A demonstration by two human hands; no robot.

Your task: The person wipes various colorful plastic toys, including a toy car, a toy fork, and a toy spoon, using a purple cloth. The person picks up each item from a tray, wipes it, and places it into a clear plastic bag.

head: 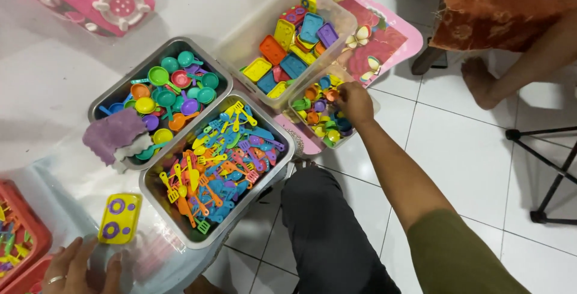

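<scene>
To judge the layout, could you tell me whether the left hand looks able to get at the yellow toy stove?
Probably yes: the left hand lies flat just below the yellow toy stove, with nothing between them.

Single head cam, looks steeply down, close over toy trays (180, 48) and tiled floor (469, 150).

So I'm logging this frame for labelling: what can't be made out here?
- Right hand, head view: fingertips buried in the small clear tub of toy cups; grip unclear.
- Left hand: cut off by the bottom edge.
- Red plastic tray: cropped at the left edge.
</scene>
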